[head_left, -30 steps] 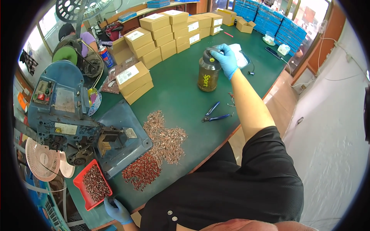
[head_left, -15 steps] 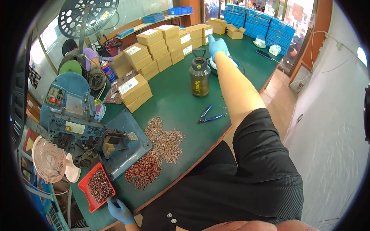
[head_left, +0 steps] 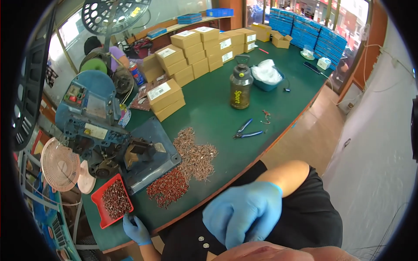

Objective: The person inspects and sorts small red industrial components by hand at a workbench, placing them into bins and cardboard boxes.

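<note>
My left hand point(head_left: 136, 229), in a blue glove, is at the near corner of a red tray point(head_left: 103, 221). Its thumb and fingers are bent around a small dark something I cannot make out. Small brown-and-silver parts point(head_left: 116, 199) fill the tray. My right hand point(head_left: 244, 213), gloved alike, is raised close in front of my body, above my dark clothing. Its fingers are curled in, and whatever they may hold is hidden. On the green table point(head_left: 209, 108) lie a heap of copper-coloured parts point(head_left: 196, 156) and a heap of red parts point(head_left: 169, 189).
A blue bench machine point(head_left: 93, 113) stands left, beside a fan point(head_left: 60, 164). Blue-handled pliers point(head_left: 248, 130), a large bottle point(head_left: 241, 87) and a teal basin point(head_left: 266, 85) holding white plastic are on the table. Stacked cartons point(head_left: 188, 56) line its far side; another person point(head_left: 116, 55) sits beyond.
My right hand has come back from the far end of the table to in front of my body. The basin and a thin red stick are uncovered. My left hand stays by the tray.
</note>
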Motion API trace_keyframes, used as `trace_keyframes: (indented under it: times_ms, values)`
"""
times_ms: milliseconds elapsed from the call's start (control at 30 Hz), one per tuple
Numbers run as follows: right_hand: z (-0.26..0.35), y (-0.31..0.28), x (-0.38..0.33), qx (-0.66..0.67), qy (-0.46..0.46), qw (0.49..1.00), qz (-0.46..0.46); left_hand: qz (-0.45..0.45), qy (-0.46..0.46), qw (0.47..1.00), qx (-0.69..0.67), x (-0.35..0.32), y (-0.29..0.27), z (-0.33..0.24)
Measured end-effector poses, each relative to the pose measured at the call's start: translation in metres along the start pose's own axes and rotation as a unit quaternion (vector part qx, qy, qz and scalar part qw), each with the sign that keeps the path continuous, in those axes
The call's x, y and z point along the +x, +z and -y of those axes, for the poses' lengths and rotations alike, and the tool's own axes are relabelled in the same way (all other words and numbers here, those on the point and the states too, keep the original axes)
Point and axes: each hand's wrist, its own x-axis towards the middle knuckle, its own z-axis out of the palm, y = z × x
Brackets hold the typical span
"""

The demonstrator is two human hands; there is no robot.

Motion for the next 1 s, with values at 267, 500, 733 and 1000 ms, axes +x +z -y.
trace_keyframes:
  times_ms: [267,500,733,1000]
  values:
    - [-0.005,0.032,-0.002,0.105,0.051,0.993,-0.037,0.006,-0.003,1.000,-0.009,0.000,-0.002,0.000]
    - [-0.005,0.040,0.004,0.067,0.043,0.996,-0.044,0.006,-0.007,0.999,-0.046,0.000,-0.001,-0.003]
    - [-0.006,0.017,0.012,-0.023,-0.006,0.983,-0.180,-0.019,0.040,0.999,0.020,0.001,0.004,0.017]
    - [-0.012,0.042,0.001,-0.044,-0.036,0.958,-0.280,0.028,-0.010,0.999,-0.030,-0.003,0.008,0.019]
